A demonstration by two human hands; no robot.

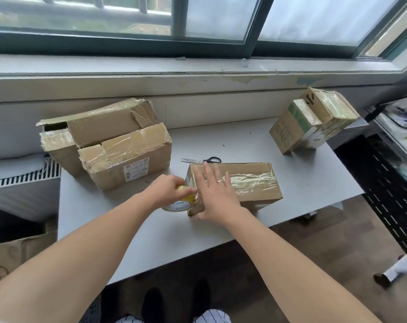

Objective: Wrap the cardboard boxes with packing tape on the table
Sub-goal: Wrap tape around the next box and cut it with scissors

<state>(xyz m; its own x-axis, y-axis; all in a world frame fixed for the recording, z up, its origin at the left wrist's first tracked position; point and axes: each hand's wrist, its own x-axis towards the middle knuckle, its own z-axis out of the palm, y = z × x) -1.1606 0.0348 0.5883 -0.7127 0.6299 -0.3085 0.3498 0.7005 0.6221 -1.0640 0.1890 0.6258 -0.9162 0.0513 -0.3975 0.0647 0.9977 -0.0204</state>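
Note:
A flat cardboard box (251, 180) lies in the middle of the grey table (151, 229), with shiny clear tape along its top. My right hand (215, 194) lies flat on the box's left end, fingers straight and spread, a ring on one finger. My left hand (168, 190) grips a roll of packing tape (180, 203) held against the box's left end, and the hand covers most of the roll.
Two large taped boxes (125, 155) are stacked at the left. Two smaller taped boxes (314, 120) stand at the back right. Black-handled scissors (201, 160) lie just behind the middle box. A radiator (23, 178) sits left of the table and a black rack (393, 183) on the right.

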